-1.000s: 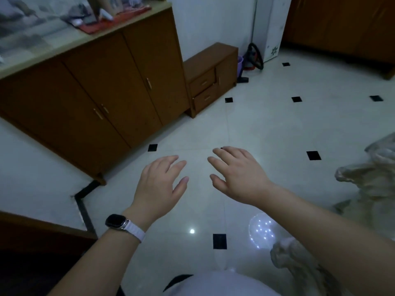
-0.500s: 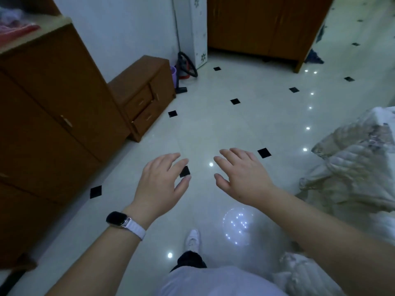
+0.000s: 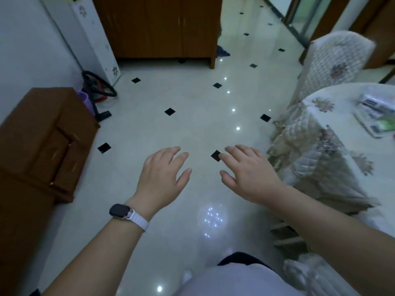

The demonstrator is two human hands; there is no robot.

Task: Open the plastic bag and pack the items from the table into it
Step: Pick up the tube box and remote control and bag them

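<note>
White glossy floor (image 3: 192,116) lies under both hands, and neither holds anything. The left hand (image 3: 162,178) and right hand (image 3: 250,176) hang palm-down side by side with fingers loosely spread, touching nothing.

The table (image 3: 350,133) stands to the right of the right hand, beyond its reach as it is held now, under a quilted floral cloth (image 3: 310,150) that drapes down its side. Some flat packets (image 3: 376,116), white and green, lie on it at the far right, well apart from either hand and cut off by the picture's edge. I cannot make out a bag anywhere; it may be on the part of the table out of view.

Judging from this, packing has not begun, and the risks are these:

- The cloth hangs loose near the right hand. A finger or forearm that catches it on the way in could drag it, and the packets with it, off the table.
- The floor looks slick, so a hurried turn toward the table could slip.
- The room is dim and the packets are blurred, so a thin clear bag could be missed or grabbed together with a packet.
</note>
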